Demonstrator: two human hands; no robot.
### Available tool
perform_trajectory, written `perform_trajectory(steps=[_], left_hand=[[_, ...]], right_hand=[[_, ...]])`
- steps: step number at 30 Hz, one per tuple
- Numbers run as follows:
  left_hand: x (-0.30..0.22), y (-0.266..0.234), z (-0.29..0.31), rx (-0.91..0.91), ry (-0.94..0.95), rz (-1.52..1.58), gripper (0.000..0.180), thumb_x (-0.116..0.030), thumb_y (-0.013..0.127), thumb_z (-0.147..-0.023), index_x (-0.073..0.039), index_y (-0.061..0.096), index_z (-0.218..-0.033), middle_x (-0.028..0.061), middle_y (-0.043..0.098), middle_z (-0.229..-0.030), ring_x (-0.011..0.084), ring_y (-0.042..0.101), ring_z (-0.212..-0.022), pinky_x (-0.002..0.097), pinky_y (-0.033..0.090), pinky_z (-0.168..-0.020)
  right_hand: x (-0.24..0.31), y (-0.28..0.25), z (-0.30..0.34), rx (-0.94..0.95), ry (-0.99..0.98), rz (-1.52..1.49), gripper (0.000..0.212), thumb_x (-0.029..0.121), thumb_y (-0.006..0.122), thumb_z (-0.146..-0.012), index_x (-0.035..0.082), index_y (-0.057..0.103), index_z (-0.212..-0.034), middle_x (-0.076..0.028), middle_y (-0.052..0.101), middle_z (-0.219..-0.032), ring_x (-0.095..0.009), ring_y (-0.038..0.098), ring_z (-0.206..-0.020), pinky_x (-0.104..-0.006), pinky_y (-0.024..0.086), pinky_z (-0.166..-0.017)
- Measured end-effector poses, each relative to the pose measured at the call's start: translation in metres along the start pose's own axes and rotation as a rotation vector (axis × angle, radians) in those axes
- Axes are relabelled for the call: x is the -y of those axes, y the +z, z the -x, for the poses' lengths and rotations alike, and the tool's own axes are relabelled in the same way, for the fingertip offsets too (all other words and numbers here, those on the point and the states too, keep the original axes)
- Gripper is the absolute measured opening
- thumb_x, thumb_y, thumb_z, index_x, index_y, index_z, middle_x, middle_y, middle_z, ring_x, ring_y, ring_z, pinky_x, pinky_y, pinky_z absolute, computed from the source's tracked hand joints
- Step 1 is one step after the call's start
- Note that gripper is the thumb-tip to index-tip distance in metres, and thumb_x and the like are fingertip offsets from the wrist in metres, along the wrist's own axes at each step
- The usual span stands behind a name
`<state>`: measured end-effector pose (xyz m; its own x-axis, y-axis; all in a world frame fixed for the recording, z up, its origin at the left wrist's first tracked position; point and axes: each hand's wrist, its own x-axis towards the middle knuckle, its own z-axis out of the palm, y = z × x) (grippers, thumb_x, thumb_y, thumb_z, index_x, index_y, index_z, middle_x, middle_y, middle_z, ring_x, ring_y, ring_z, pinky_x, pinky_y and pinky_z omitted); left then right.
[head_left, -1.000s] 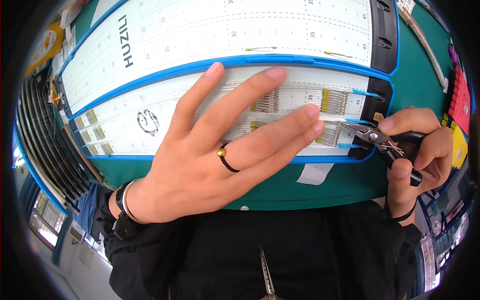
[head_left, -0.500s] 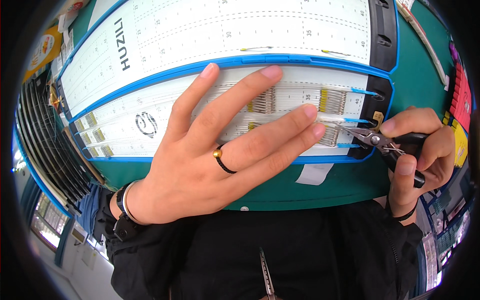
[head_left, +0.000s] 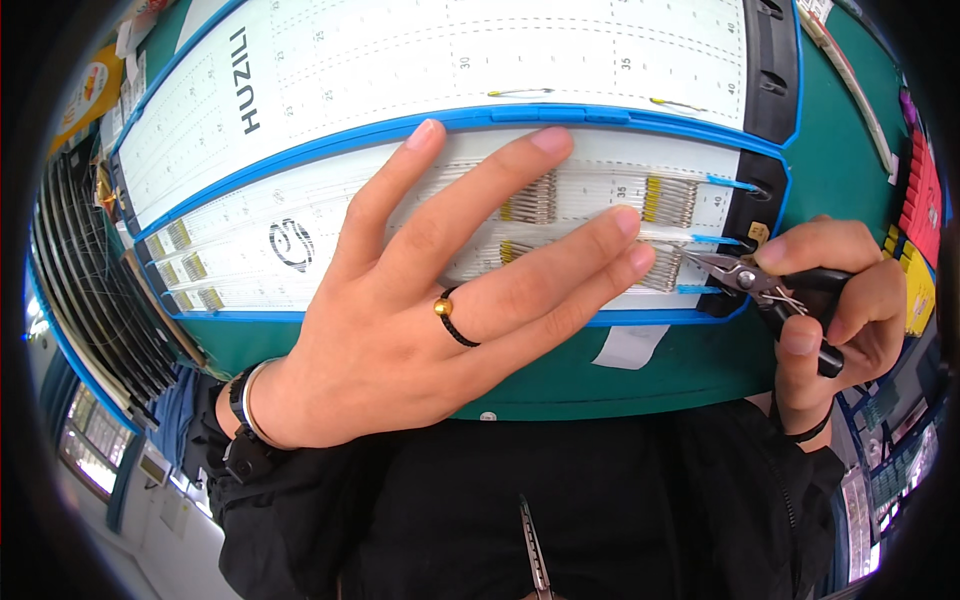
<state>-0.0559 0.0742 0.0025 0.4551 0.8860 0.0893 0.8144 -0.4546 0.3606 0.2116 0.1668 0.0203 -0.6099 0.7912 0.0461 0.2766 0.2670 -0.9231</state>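
Note:
A long case (head_left: pixel 380 85) with blue edges and a white ruled inside lies open on the green mat. Across its near half, fine clear lines run lengthwise to rows of silver fish hooks (head_left: pixel 670 202) with yellow bindings. My left hand (head_left: pixel 385 320) rests spread and flat over these lines, its fingertips beside the near right row. In my right hand (head_left: pixel 855 290) is a small pair of pliers (head_left: pixel 742 278) with black handles. Their pointed jaws reach the near right row; whether they grip a hook I cannot tell.
Two loose hooks (head_left: pixel 520 93) lie on the far half near the hinge. Dark curved slats (head_left: pixel 95 300) stand at the left. A white paper scrap (head_left: pixel 630 347) sits under the case's near edge. Red and yellow packs (head_left: pixel 918 190) are at the far right. A thin metal tool (head_left: pixel 534 550) shows low down.
The case and my left hand have shifted very slightly to the right in the picture. The pliers' handles have moved a little left, with the jaws still at the same row.

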Motion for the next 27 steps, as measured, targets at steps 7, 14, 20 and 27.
perform_trajectory(steps=[7,14,20,27], left_hand=[[0.0030,-0.0027,-0.0019,-0.036,0.033,0.043,0.058,-0.016,0.075,-0.066,-0.019,0.071,-0.123,-0.0082,0.063,-0.132,0.0291,0.055,-0.128,0.0537,0.033,-0.116],[0.0016,-0.0062,-0.0022,-0.012,0.020,0.032,0.056,-0.015,0.075,-0.065,-0.018,0.072,-0.121,-0.0080,0.062,-0.133,0.0276,0.056,-0.128,0.0539,0.034,-0.116],[0.0022,-0.0066,-0.0036,-0.003,0.018,0.049,0.057,-0.014,0.075,-0.064,-0.018,0.072,-0.120,-0.0085,0.062,-0.134,0.0257,0.055,-0.130,0.0537,0.033,-0.116],[0.0031,-0.0038,-0.0015,-0.019,0.036,0.019,0.055,-0.016,0.075,-0.064,-0.018,0.072,-0.120,-0.0087,0.061,-0.135,0.0265,0.054,-0.131,0.0535,0.035,-0.116]], right_hand=[[0.0020,0.0015,-0.0030,-0.005,0.018,-0.048,0.036,0.026,0.071,-0.092,0.013,0.038,-0.088,-0.024,0.064,-0.100,-0.017,0.055,-0.075,-0.0275,0.046,-0.070],[-0.0001,-0.0006,-0.0009,-0.010,0.028,-0.043,0.038,0.029,0.072,-0.091,0.013,0.038,-0.087,-0.024,0.064,-0.099,-0.019,0.057,-0.077,-0.0284,0.047,-0.072],[-0.0019,-0.0033,-0.0023,0.023,0.011,-0.012,0.039,0.031,0.072,-0.091,0.012,0.038,-0.087,-0.025,0.065,-0.100,-0.022,0.060,-0.082,-0.0299,0.049,-0.076],[-0.0011,-0.0015,-0.0027,-0.007,0.039,-0.103,0.044,0.032,0.077,-0.088,0.012,0.038,-0.089,-0.025,0.063,-0.101,-0.020,0.058,-0.080,-0.0275,0.048,-0.074]])
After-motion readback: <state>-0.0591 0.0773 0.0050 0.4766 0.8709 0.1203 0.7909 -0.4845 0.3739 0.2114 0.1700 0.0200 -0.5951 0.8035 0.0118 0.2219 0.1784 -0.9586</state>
